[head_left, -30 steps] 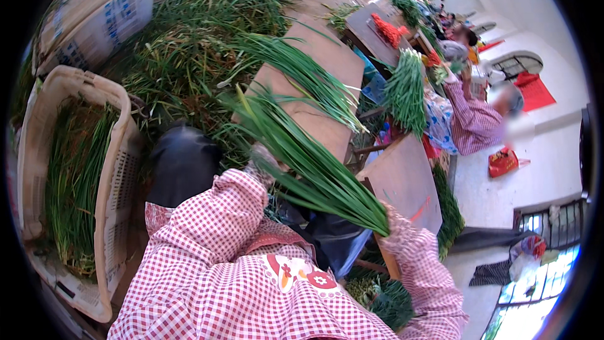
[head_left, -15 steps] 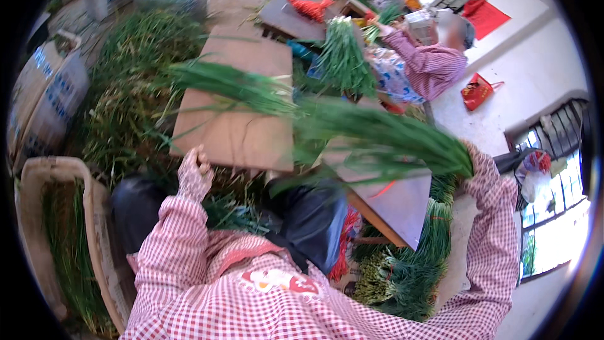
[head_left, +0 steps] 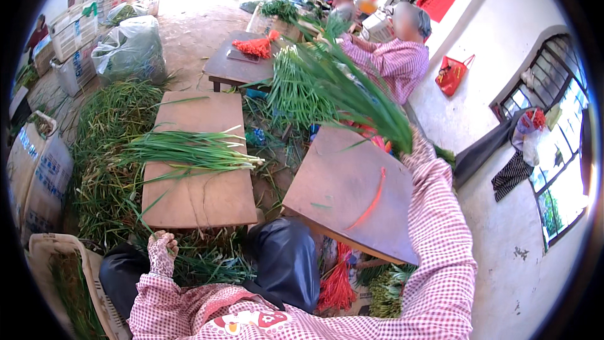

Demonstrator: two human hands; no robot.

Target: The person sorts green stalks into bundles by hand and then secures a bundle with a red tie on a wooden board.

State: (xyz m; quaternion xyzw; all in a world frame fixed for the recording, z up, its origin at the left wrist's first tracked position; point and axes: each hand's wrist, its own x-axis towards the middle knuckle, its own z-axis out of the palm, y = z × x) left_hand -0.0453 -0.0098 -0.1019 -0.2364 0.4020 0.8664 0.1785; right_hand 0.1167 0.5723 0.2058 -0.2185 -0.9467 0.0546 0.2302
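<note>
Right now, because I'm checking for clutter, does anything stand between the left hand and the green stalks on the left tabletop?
Nothing upright visibly blocks the left hand from the green stalks. Only the near-left part of the left tabletop and a thin loose leaf lie between them.

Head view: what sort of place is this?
Likely a workroom for sorting and bundling greens: a bunch of long green stalks on a low table, a heap of loose greens beside it, and a bundle of red strands on another table.
</note>
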